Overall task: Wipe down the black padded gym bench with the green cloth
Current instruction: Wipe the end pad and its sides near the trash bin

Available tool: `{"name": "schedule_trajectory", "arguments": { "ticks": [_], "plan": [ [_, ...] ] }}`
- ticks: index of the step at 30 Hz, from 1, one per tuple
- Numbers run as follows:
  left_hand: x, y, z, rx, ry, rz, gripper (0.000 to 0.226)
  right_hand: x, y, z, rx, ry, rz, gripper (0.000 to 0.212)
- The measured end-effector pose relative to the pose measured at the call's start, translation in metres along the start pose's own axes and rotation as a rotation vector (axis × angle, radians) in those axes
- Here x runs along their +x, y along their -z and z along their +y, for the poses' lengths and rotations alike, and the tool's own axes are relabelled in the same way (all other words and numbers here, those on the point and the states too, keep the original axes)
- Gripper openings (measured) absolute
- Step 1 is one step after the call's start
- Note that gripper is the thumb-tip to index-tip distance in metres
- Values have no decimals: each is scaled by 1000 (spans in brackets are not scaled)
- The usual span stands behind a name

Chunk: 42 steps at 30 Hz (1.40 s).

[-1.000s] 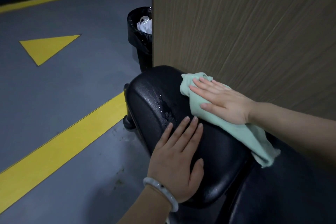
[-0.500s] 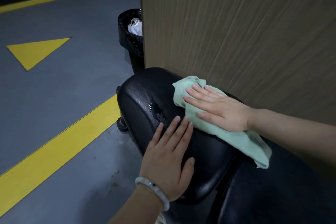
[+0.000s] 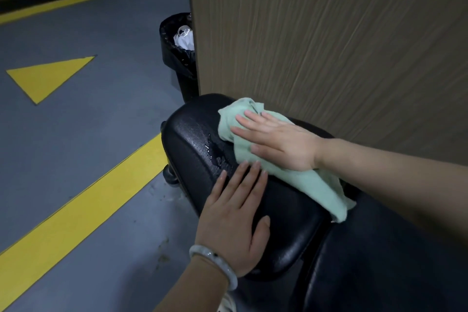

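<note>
The black padded gym bench (image 3: 197, 149) stands against a wood-grain panel (image 3: 329, 45), its rounded end pad nearest the floor markings. The green cloth (image 3: 291, 175) lies on top of that pad, on the side next to the panel, one end bunched toward the pad's far end and the other trailing into the gap before the next pad. The right hand (image 3: 281, 144) presses flat on the cloth, fingers (image 3: 247, 118) straight and together, gripping nothing. The left hand (image 3: 235, 220) rests flat on the bare pad just beside the cloth, fingers straight, a pale bangle (image 3: 215, 265) on its wrist. A wet patch (image 3: 215, 153) glistens on the pad between the cloth and the pad's outer edge. Beyond the bench, at the panel's corner, stands a black bin (image 3: 178, 53). A yellow stripe (image 3: 76, 200) and a yellow triangle (image 3: 48, 76) mark the grey floor beside the bench
</note>
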State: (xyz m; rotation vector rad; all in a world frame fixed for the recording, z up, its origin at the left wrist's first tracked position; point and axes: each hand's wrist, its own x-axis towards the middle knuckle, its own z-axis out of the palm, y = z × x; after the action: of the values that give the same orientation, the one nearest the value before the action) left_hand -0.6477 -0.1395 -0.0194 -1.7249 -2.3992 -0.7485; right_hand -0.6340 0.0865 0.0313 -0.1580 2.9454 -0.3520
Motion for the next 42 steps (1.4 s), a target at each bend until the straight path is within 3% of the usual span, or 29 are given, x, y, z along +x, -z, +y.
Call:
{"name": "schedule_trajectory", "arguments": {
  "ticks": [5,13,18,21,23,27,30,33,35,37,42],
  "plan": [
    [0,0,0,-7,-2,21,64,-43,-3,13,-31,-16,-23,56],
    [0,0,0,-25,3,25,64,28,3,3,0,-122,3,60],
    [0,1,0,-7,1,5,66,43,1,-14,-20,-24,-8,54],
    [0,1,0,-17,10,-11,66,29,5,-21,106,11,-15,57],
    [0,3,1,-19,15,-24,66,8,4,-24,201,-89,125,56],
    [2,4,1,17,5,-44,67,-58,-19,-40,151,-527,375,64],
    [0,8,3,-33,21,-63,66,-75,-34,-52,239,-777,352,60],
    [4,12,4,-45,-3,-44,62,-64,-34,-55,256,-882,343,53],
    [24,17,2,-9,-31,-3,46,-59,-34,-57,230,-921,345,53],
    [62,22,5,81,32,1,36,-58,-36,-58,215,-949,341,54],
    [137,7,10,262,512,-334,72,-59,-37,-55,230,-934,330,61]
  ]
}}
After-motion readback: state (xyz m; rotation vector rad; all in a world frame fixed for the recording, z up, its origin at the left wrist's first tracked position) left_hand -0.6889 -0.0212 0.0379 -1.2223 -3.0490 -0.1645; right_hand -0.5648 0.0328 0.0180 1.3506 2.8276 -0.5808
